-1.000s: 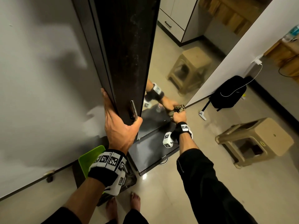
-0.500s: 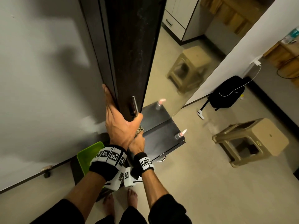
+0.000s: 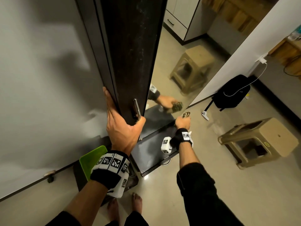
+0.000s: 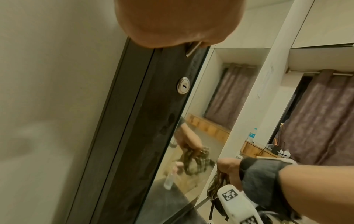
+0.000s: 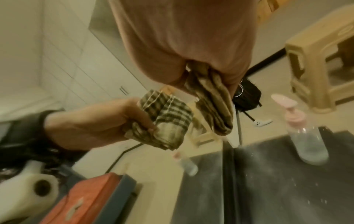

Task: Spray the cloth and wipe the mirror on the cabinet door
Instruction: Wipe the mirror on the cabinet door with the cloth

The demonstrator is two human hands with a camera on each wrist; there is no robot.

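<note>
Head view. One cabinet door [image 3: 130, 54], dark, seen edge-on, with one mirror [image 3: 187, 62] on its right face. One metal handle [image 3: 137, 110] on the door edge. One left hand [image 3: 121, 128] clasps that edge, fingers flat along the far side, thumb hooked by the handle. One right hand [image 3: 182, 122] is clenched round one checked cloth [image 3: 186, 114], held at the mirror's lower right corner, against or just at the glass; contact cannot be told. Its reflection shows in the mirror. One dark low table [image 3: 151, 152] below the door. One beige stool [image 3: 259, 142] on the floor to the right, a second seen only as a reflection. One black backpack [image 3: 231, 93] against the wall, one white controller [image 3: 205, 115] near it. One green bin [image 3: 91, 159] behind the left wrist. Two bare feet at the bottom.

Left wrist view. One round keyhole lock [image 4: 183, 85] on the dark door frame. The cloth hangs bunched from the right fist beside the mirror edge. Curtains and one water bottle [image 4: 251, 135] far off.

Right wrist view. Fingers closed on the cloth, its folds trailing down. One spray bottle [image 5: 304, 131] with a pink head stands on the table, plus its reflection.
</note>
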